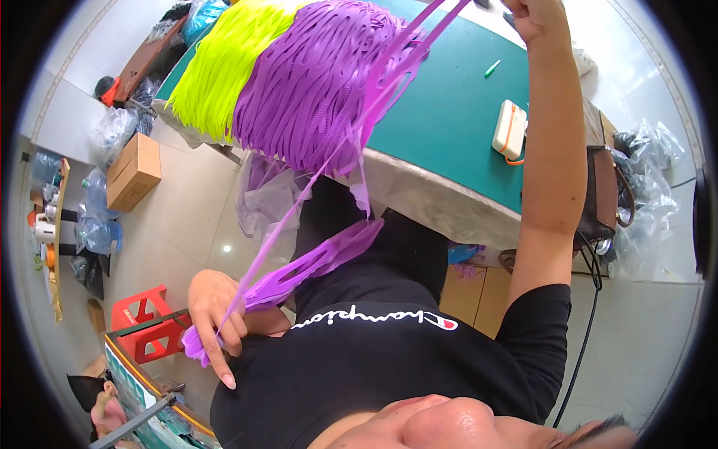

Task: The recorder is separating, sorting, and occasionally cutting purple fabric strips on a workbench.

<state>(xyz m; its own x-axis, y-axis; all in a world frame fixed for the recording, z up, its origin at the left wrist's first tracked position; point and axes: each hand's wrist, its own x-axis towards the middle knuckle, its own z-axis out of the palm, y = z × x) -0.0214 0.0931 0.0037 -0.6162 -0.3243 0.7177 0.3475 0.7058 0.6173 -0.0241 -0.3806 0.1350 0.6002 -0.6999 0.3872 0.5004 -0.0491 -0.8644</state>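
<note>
My left hand (217,314), low at the left by my side, is closed round a bundle of purple rubbery straps (321,258); its index finger points out. The bundle has long slots and reaches across my front toward the table. One stretched purple strap (288,213) runs from the left hand up to the top edge, beside other taut purple strands. My right hand (535,19) is raised at the upper right, partly cut off, with its fingers curled. Something small and dark shows at its fingers; I cannot tell what it is, nor where the strands end.
On the green-topped table (449,97) lie a big purple strap pile (314,82) and a yellow-green strap pile (224,67). A white device (509,129) and a green pen-like tool (492,68) lie at the right. A cardboard box (134,172) and red stool (146,322) stand left.
</note>
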